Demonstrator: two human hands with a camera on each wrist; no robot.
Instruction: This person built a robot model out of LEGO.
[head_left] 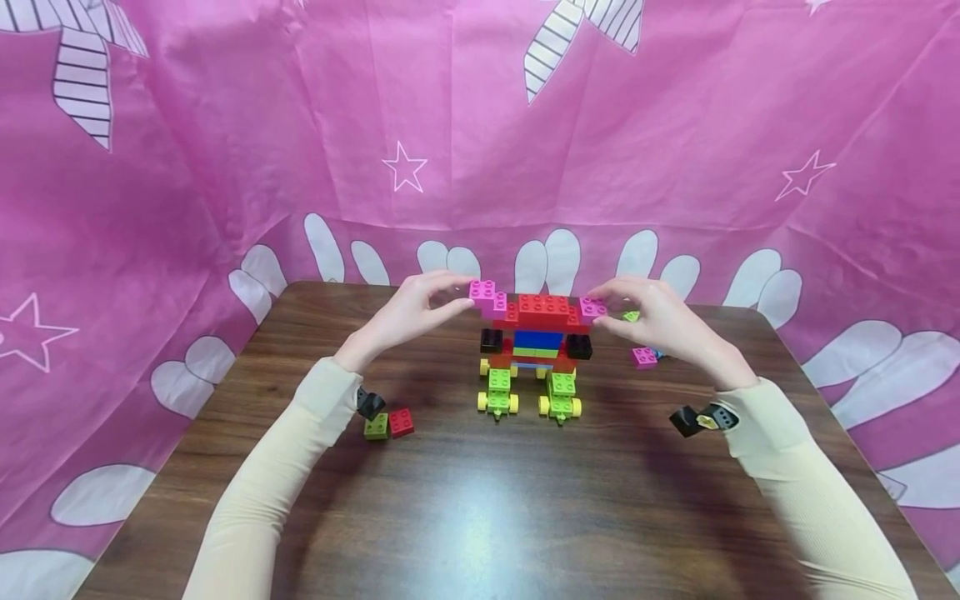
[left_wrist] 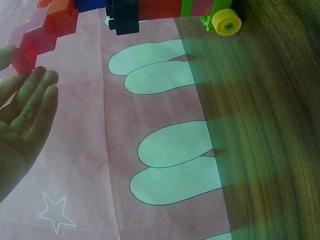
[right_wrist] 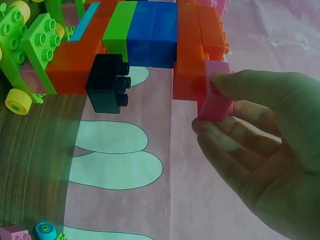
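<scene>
A toy-brick figure stands upright on the table, its red brick [head_left: 543, 310] top spanning two lime-green wheeled bases [head_left: 498, 382] with yellow wheels. Blue bricks [right_wrist: 152, 35] fill its middle, and a black brick [head_left: 491, 340] juts out on each side. My left hand [head_left: 405, 310] pinches the outer pink brick [head_left: 482, 290] at the figure's upper left, where two pink bricks step upward. At the upper right, my right hand [head_left: 654, 315] holds another pink brick [right_wrist: 217, 92] between thumb and fingers, against the end of the red part.
On the left of the table lie a loose green brick [head_left: 377, 427] and a red brick [head_left: 401, 422]. Near my right wrist are a pink brick [head_left: 644, 357] and a small green piece [head_left: 632, 317]. A pink patterned cloth [head_left: 480, 142] hangs behind the table.
</scene>
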